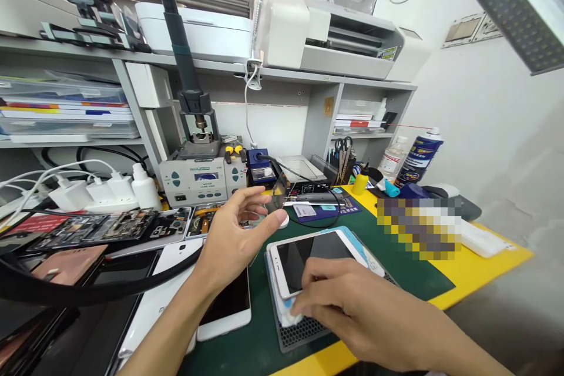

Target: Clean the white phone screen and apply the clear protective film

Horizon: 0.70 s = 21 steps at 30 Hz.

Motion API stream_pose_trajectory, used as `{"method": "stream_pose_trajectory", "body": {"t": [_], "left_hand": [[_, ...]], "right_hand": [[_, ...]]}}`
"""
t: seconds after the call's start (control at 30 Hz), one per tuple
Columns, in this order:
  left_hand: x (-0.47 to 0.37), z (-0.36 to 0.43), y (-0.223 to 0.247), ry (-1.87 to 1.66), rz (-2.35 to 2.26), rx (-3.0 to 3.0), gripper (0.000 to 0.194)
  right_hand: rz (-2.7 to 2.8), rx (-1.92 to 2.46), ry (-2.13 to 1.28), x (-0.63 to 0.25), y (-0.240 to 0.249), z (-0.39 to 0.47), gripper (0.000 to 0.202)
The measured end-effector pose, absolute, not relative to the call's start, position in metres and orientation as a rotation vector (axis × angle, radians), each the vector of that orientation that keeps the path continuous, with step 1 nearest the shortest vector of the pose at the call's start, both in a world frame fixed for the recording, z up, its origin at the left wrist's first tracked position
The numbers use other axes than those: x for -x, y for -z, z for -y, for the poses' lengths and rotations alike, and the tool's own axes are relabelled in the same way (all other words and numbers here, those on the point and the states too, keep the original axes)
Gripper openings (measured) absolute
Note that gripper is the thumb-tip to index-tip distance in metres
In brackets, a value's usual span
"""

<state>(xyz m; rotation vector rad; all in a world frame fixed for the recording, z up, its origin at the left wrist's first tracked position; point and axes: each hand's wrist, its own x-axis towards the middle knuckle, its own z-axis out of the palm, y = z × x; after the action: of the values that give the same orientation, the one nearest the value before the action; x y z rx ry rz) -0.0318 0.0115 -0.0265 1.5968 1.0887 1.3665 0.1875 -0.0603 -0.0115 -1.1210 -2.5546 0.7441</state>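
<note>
On the green mat (pixel 396 273) in the middle of the desk lies a white phone (pixel 317 258), face up with a dark screen, resting on a black mesh pad (pixel 304 332). The right hand (pixel 352 305) is pressed down on the near end of that phone, and its fingers are pinched together on a small white and blue wipe (pixel 288 311) at the phone's corner. The left hand (pixel 238 235) is lifted above the desk, just left of the phone. Its thumb and fingers are closed on the edges of a thin clear sheet of glass (pixel 278 192), which is held up and tilted. Under the left arm lies another white phone (pixel 224 308), flat on the mat. Further left sits a row of opened phones (pixel 101 226) with their insides showing. Behind the hands stands a grey box with buttons (pixel 200 176) and a thick black hose (pixel 176 23) rising from it. A blue spray can (pixel 418 158) stands at the back right, well apart from the hands. A printer (pixel 335 35) sits on the shelf above.
</note>
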Motion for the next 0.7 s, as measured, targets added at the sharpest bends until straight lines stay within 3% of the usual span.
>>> {"method": "stream_pose_trajectory", "body": {"t": [0.1, 0.3, 0.5, 0.7], "left_hand": [[0.032, -0.010, 0.027, -1.362, -1.087, -1.590, 0.068], [0.031, -0.009, 0.027, -1.353, -1.103, -1.593, 0.071], [0.033, -0.011, 0.028, -1.343, -1.140, -1.576, 0.071], [0.035, -0.012, 0.029, -1.343, -1.143, -1.588, 0.070]], "right_hand": [[2.378, 1.254, -0.846, -0.209, 0.006, 0.061, 0.026], [2.051, 1.548, -0.570, -0.214, 0.001, 0.043, 0.021], [2.248, 1.447, -0.280, -0.157, 0.026, 0.026, 0.030], [2.348, 1.579, -0.060, -0.135, 0.035, 0.017, 0.026]]}}
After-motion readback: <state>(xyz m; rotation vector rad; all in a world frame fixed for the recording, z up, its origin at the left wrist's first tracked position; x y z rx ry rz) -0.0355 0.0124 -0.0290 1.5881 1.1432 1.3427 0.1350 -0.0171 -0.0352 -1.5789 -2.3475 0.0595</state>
